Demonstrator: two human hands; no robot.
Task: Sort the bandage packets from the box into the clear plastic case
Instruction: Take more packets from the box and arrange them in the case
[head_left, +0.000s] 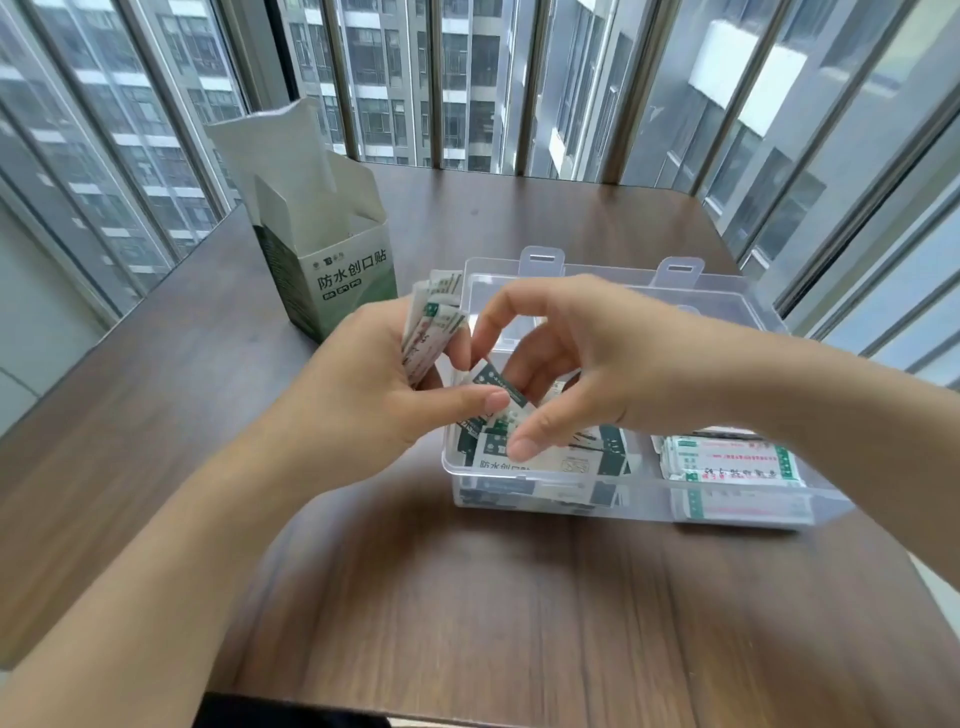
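**user1:** Bandage packets, small white-and-green paper ones (434, 332), are fanned in the left hand (363, 384), whose grip is curled round the stack. The right hand (566, 364) pinches one dark-green packet (496, 384) over the clear plastic case (644, 512) on the brown wooden bench (467, 597).

**user2:** lol that fan looks loose. My guess: it spills into the left compartment, mixing with the white stack on the right (732, 460). The open grey-green cardboard box (337, 260) looks tippy too.

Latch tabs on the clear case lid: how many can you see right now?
2. One latch tab stands at the lid's far edge toward the left, the other latch tab to its right. The hands hide none of that edge.
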